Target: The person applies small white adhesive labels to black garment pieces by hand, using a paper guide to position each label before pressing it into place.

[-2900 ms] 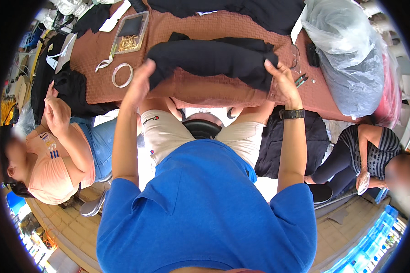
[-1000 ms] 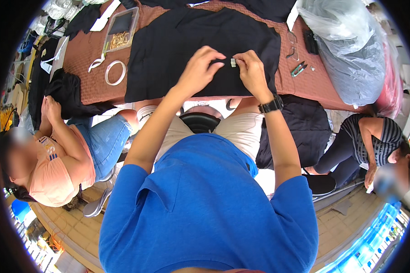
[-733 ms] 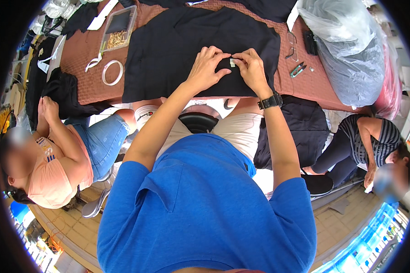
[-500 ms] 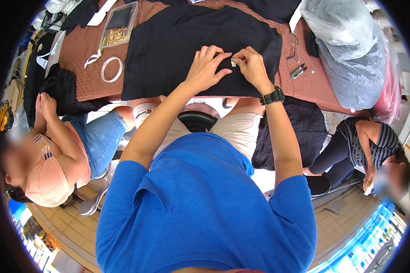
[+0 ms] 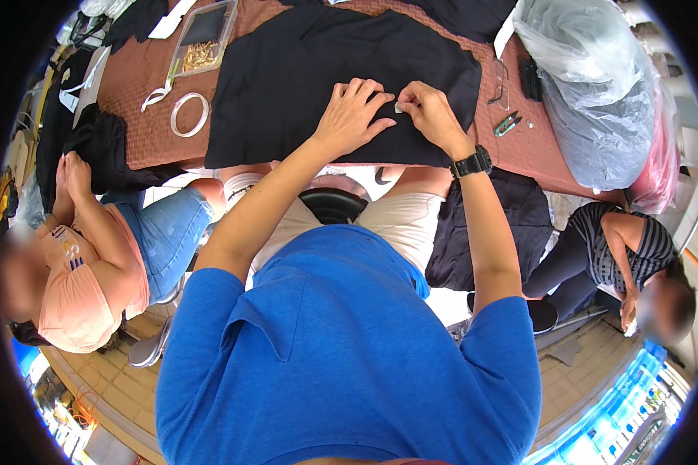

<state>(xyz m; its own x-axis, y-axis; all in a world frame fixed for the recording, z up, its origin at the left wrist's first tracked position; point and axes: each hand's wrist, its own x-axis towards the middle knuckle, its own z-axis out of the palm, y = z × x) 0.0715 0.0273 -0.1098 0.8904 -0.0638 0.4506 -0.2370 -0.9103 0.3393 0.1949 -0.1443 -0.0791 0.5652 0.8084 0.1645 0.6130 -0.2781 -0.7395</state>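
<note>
A large piece of black fabric point(image 5: 287, 85) lies spread over the table before me. My left hand point(image 5: 350, 116) rests on it, fingers and thumb spread apart, with nothing held. Just to its right, my right hand point(image 5: 430, 116) is closed in a pinch at a small pale tag point(image 5: 399, 107), which sits against the fabric between the two hands. The right fingertips partly cover the tag, and how it is fixed to the cloth cannot be seen.
Eyeglasses point(image 5: 500, 84) and green-handled thread snips point(image 5: 508, 124) lie right of the fabric, beside a large clear bag point(image 5: 597, 101). A plastic box point(image 5: 202, 39) of golden pieces and a white tape roll point(image 5: 189, 115) lie left. One person sits on each side of me.
My right hand has turned slightly and its wrist has shifted a little to the right. The pale tag has tilted under its fingertips. My left hand stays almost in place.
</note>
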